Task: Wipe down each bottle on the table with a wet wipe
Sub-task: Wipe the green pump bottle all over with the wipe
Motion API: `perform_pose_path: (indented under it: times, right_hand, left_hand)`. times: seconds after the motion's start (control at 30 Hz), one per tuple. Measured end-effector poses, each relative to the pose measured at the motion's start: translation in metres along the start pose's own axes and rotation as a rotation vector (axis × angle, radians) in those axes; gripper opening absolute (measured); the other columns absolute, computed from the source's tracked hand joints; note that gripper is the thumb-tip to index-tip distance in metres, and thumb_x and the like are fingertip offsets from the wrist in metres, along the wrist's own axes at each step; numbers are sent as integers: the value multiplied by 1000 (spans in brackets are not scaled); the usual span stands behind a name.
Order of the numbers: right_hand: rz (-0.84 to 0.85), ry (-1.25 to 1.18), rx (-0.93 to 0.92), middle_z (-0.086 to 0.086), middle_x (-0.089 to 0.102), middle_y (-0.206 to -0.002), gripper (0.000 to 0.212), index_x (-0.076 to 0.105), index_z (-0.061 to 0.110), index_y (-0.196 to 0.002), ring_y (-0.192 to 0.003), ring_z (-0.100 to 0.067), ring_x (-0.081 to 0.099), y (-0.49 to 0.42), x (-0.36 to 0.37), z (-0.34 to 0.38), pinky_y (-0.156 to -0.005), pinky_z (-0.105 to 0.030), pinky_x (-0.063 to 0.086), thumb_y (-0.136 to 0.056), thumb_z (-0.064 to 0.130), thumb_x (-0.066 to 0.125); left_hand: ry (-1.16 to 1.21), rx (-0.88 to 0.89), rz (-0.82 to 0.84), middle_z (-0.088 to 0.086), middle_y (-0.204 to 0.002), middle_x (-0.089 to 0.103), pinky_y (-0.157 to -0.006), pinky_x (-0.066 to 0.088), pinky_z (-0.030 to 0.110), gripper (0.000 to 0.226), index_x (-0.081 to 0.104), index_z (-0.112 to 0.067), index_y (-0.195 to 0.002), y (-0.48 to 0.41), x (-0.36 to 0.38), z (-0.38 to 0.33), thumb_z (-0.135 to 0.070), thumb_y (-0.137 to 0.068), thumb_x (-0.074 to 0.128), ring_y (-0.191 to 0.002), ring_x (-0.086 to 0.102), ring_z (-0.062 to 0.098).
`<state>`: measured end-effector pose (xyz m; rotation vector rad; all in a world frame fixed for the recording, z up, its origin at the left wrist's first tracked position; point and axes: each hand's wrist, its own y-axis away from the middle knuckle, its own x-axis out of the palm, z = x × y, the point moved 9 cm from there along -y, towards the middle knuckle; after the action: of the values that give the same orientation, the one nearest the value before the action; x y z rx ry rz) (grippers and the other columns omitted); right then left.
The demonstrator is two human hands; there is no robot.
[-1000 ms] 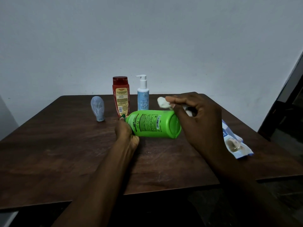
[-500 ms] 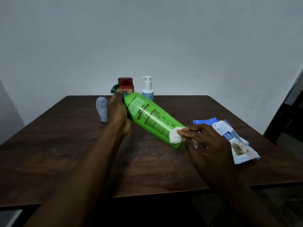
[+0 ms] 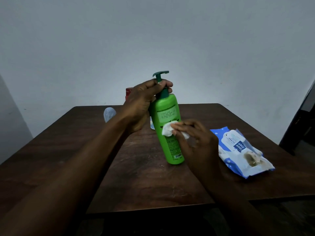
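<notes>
A green pump bottle point(image 3: 167, 114) stands nearly upright in the middle of the dark wooden table point(image 3: 68, 150). My left hand point(image 3: 141, 103) grips its neck just under the dark green pump head. My right hand point(image 3: 196, 138) holds a crumpled white wet wipe point(image 3: 167, 131) and presses it against the bottle's label side. Behind my left hand a red bottle point(image 3: 128, 93) shows only its cap. A small pale blue bottle point(image 3: 109, 113) stands at the back left. Beside the green bottle, only a sliver of the light blue pump bottle point(image 3: 152, 124) peeks out.
A blue and white pack of wet wipes point(image 3: 242, 150) lies on the table to the right of my right hand. A plain wall stands behind the table. A dark chair or frame point(image 3: 300, 120) sits at the far right edge.
The green bottle went from lying on its side to tilted up, then to nearly upright. My right hand brought the wipe from above the bottle's base onto its side.
</notes>
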<state>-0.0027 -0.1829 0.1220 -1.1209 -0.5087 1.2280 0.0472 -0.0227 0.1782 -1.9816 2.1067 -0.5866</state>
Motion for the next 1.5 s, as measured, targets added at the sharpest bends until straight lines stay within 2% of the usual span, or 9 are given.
perform_pose_path:
  times: [0.13,0.3,0.5,0.63,1.0,1.1,1.2,1.43,1.5]
  right_hand:
    - [-65,-45,-24,-2,72,-101,15,77,11,-102,-99,-7,67,-31,-4,8,-85,-27,54,-88,4,74]
    - [-138,-99,18,2,73,-101,14,76,9,-104,-99,-5,68,-53,-11,8,-84,-36,57,-91,8,70]
    - [-184,-61,-15,-1,72,-102,15,75,6,-105,-98,-6,68,-41,-13,15,-84,-32,56,-91,6,71]
    - [-203,0,-85,-6,72,-101,13,75,4,-102,-97,-11,68,-40,-14,24,-84,-30,55,-89,5,74]
    - [-63,247,-136,-9,60,-101,18,75,7,-107,-95,-24,59,-49,6,36,-76,-36,50,-93,14,65]
    - [-75,197,-109,-8,62,-100,17,76,8,-107,-95,-20,62,-49,-1,27,-80,-26,50,-93,13,67]
    - [-119,132,-70,-5,68,-97,18,77,10,-107,-89,-10,64,-48,-12,17,-78,-12,45,-91,8,70]
    - [-146,-30,155,6,73,-96,14,77,15,-104,-91,-5,69,-48,-13,-13,-74,-38,59,-93,18,69]
    - [-164,-50,228,6,74,-94,12,76,15,-101,-90,-4,69,-46,-13,-22,-75,-36,58,-93,18,68]
  left_hand:
    - [-83,-61,62,1,-100,73,-96,53,44,21,75,-17,-110,0,1,2,-24,-100,58,-111,67,27]
    - [-162,-96,125,-5,-113,74,-78,57,31,24,75,-21,-116,2,10,2,-24,-100,57,-99,69,12]
    - [-256,-105,119,11,-112,75,-82,56,39,25,76,-15,-115,-3,10,-2,-26,-96,64,-102,70,19]
    - [-378,-100,122,2,-104,79,-88,57,40,24,79,-14,-108,-9,11,-10,-29,-92,70,-105,73,17]
    - [-455,-7,61,14,-69,69,-56,50,24,27,81,-7,-93,-20,19,-16,-33,-90,74,-54,60,16]
    - [-444,-46,103,20,-85,75,-66,58,30,28,80,-8,-98,-20,21,-12,-34,-92,72,-69,69,22]
    - [-458,-124,158,5,-104,78,-74,60,33,24,77,-12,-110,-20,18,-10,-28,-96,65,-94,75,15]
    - [-491,-198,302,-5,-117,75,-84,61,39,24,73,-16,-117,-21,14,-14,-17,-101,56,-112,70,11]
    - [-496,-198,318,-7,-118,75,-86,61,43,21,74,-17,-114,-21,15,-16,-19,-100,60,-113,70,11]
